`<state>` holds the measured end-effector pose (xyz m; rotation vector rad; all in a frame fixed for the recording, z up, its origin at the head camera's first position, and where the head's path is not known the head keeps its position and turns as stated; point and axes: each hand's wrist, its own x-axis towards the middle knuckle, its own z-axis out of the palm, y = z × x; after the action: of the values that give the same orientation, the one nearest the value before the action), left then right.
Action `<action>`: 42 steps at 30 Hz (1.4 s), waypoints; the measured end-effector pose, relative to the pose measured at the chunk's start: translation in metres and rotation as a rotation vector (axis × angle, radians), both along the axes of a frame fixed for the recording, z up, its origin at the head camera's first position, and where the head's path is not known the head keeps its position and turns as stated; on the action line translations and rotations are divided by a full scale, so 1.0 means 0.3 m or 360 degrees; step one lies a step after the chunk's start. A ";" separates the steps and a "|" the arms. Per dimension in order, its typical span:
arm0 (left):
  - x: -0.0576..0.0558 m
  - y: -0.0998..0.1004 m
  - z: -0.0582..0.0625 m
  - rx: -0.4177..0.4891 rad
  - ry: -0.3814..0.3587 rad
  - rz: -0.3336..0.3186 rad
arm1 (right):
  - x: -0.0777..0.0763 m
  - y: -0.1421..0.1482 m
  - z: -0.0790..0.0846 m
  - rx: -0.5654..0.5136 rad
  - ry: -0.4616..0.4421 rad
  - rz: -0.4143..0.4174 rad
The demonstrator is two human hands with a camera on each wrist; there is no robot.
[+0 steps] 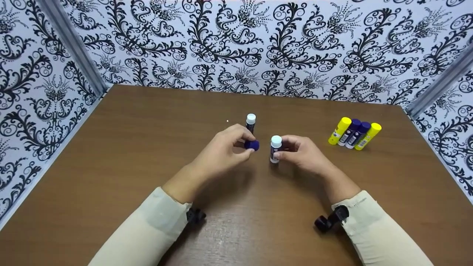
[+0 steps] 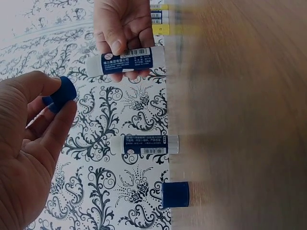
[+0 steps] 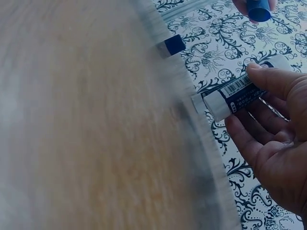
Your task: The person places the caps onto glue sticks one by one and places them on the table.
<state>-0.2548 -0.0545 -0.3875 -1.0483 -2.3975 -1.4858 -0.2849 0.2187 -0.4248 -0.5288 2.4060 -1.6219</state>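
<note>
My left hand (image 1: pixel 225 147) pinches a dark blue cap (image 1: pixel 252 145) between thumb and fingers, its round end towards the head camera. To its right, my right hand (image 1: pixel 305 153) holds an uncapped glue stick (image 1: pixel 275 149) upright, its white top showing above a blue label. Its base is close over the table. Behind my left hand, a second uncapped glue stick (image 1: pixel 251 122) stands on the table. The left wrist view shows another blue cap (image 2: pixel 175 194) standing on the table beside that stick; my left hand hides it in the head view.
At the right of the brown table (image 1: pixel 147 122) several capped glue sticks stand in a row: a yellow one (image 1: pixel 340 131), purple-blue ones (image 1: pixel 358 135) in the middle, and another yellow one (image 1: pixel 368 136). Black-and-white patterned walls (image 1: pixel 236 48) enclose the back and sides.
</note>
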 end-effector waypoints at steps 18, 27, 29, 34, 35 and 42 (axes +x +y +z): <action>0.003 -0.002 0.003 0.0030 0.0033 -0.0004 | 0.015 0.013 0.040 0.0006 0.0055 -0.0040; 0.003 -0.001 0.008 0.0056 0.0067 -0.0006 | 0.020 0.020 0.062 -0.0018 0.0084 -0.0005; 0.006 -0.002 0.011 0.0064 0.0077 -0.0003 | 0.022 0.021 0.066 -0.0028 0.0081 0.0006; 0.008 -0.002 0.011 0.0076 0.0107 -0.0002 | 0.027 0.023 0.074 -0.0029 0.0065 0.0003; 0.008 -0.002 0.011 0.0075 0.0112 -0.0004 | 0.028 0.023 0.076 -0.0027 0.0064 0.0002; 0.009 -0.001 0.014 0.0090 0.0121 -0.0020 | 0.036 0.026 0.087 -0.0002 0.0068 0.0011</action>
<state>-0.2519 -0.0548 -0.3833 -1.0890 -2.2882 -1.4807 -0.2741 0.2264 -0.3986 -0.5776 2.4307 -1.6257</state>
